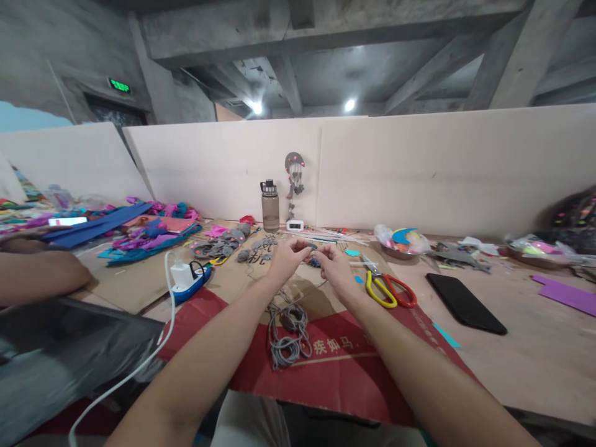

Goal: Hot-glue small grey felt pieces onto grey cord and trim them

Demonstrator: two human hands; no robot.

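My left hand [287,259] is closed in a pinch around a small grey piece [312,246], perhaps felt. Facing it, my right hand [336,268] has its thumb and fingers pressed together; whatever they grip is too small to make out. Below both hands lies a loose tangle of grey cord [289,335], spread over the brown and red cardboard [344,372]. Scissors [389,289] with one yellow and one red handle rest just to the right of my right hand. More grey pieces [222,242] with pink dots are heaped to the left.
A water bottle [270,208] stands behind my hands, beside a hanging grey ornament [295,162] and a small white clock [294,225]. On the right are a black phone [465,303] and a bowl [401,253]. A blue power strip [190,284] and another person's arm [41,276] occupy the left.
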